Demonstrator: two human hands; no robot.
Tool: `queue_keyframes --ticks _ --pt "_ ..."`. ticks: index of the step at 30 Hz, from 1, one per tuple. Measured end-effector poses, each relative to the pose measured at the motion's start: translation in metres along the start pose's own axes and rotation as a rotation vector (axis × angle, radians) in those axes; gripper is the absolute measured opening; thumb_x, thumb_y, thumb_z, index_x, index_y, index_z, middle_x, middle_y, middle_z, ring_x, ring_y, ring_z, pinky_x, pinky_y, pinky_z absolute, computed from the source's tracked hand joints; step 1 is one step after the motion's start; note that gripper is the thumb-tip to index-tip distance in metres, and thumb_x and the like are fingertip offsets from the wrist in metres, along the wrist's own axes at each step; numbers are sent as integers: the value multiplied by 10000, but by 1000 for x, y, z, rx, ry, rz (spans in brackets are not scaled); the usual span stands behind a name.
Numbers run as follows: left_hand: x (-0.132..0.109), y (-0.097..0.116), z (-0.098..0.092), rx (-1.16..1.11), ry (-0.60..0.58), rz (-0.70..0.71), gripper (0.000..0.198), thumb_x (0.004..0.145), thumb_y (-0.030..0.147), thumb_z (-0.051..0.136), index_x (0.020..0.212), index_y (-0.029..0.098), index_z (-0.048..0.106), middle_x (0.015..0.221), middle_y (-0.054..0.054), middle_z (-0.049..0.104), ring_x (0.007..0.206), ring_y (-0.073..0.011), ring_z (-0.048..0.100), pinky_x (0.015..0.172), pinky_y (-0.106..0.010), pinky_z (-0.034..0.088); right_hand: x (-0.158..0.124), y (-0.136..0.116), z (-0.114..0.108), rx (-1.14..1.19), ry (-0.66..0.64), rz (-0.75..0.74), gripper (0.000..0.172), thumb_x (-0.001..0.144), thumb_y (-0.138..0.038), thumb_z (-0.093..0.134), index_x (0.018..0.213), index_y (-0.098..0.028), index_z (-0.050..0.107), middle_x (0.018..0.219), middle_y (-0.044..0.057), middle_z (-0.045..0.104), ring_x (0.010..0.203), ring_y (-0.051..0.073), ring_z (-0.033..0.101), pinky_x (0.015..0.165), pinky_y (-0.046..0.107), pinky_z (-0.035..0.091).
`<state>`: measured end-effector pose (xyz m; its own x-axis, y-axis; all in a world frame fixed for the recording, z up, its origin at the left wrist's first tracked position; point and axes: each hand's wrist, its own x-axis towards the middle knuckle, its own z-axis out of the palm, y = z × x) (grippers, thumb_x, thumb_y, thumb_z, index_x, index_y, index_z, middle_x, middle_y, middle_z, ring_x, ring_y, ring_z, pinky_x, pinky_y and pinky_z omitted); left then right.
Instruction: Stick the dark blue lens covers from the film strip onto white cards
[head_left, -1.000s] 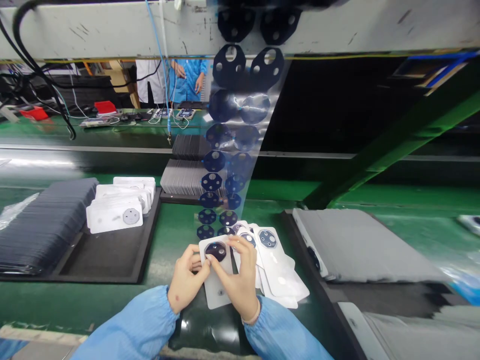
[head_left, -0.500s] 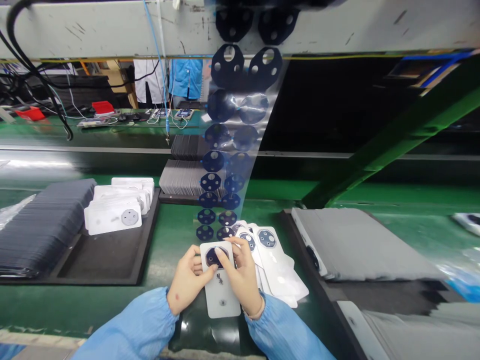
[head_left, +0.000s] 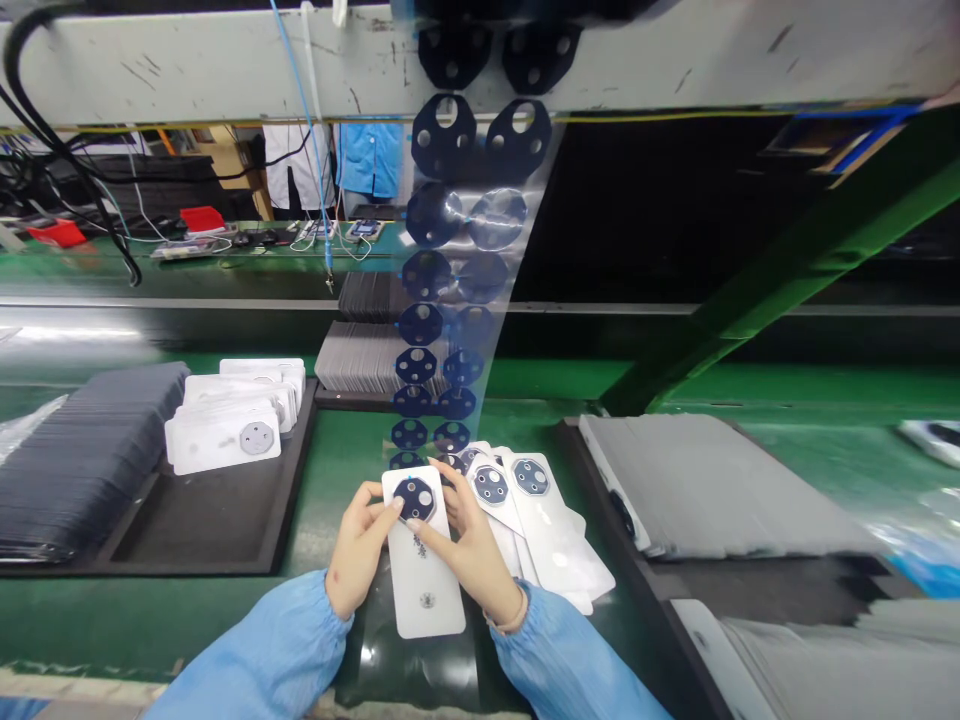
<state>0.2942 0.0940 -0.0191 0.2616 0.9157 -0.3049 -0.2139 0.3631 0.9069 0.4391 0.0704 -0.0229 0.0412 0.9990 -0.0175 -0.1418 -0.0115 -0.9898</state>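
Between my hands is a white phone back panel (head_left: 427, 575) with a dark octagonal sticker (head_left: 414, 498) at its top end, pierced by round holes. My left hand (head_left: 361, 548) grips the panel's left edge, its thumb on the sticker's lower left. On the right edge my right hand (head_left: 474, 550) holds the panel, fingers behind it and thumb just below the sticker. Several white panels with similar stickers (head_left: 555, 530) lie fanned out to the right of my right hand. A clear strip of dark octagonal stickers (head_left: 422, 325) hangs down behind the held panel.
At left, a black tray (head_left: 202, 520) carries a row of dark sheets (head_left: 90, 450) and a pile of white panels (head_left: 225, 440). Stacked grey panels (head_left: 720, 490) fill a tray at right. A green slanted post (head_left: 750, 280) and a grey overhead beam (head_left: 187, 65) frame the bench.
My right thumb has slid down off the sticker, uncovering its holes. The panel has shifted slightly left and tilted, both hands still on it.
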Motion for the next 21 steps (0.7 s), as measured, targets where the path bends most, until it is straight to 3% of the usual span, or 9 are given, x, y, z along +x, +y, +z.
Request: queue_keyframes --ticks 9,16,21 --pt "2 -3 1 13 -26 2 356 804 458 679 773 214 421 619 25 686 526 -166 662 483 -227 479 -7 2 3 55 33 59 415 885 -429 583 1250 -258 483 874 23 708 774 214 689 652 330 554" --pt "4 -2 0 6 26 7 273 782 405 710 839 173 580 708 23 670 626 -127 615 594 -209 473 -8 7 6 -81 10 -29 363 908 -368 564 1248 -260 493 839 4 710 783 199 680 712 317 528" --pt "3 -2 0 23 72 41 214 803 359 695 795 170 593 707 39 639 652 -96 561 616 -174 444 -8 8 7 -171 6 -75 367 918 -335 556 1267 -255 478 773 -8 701 799 198 668 717 317 514"
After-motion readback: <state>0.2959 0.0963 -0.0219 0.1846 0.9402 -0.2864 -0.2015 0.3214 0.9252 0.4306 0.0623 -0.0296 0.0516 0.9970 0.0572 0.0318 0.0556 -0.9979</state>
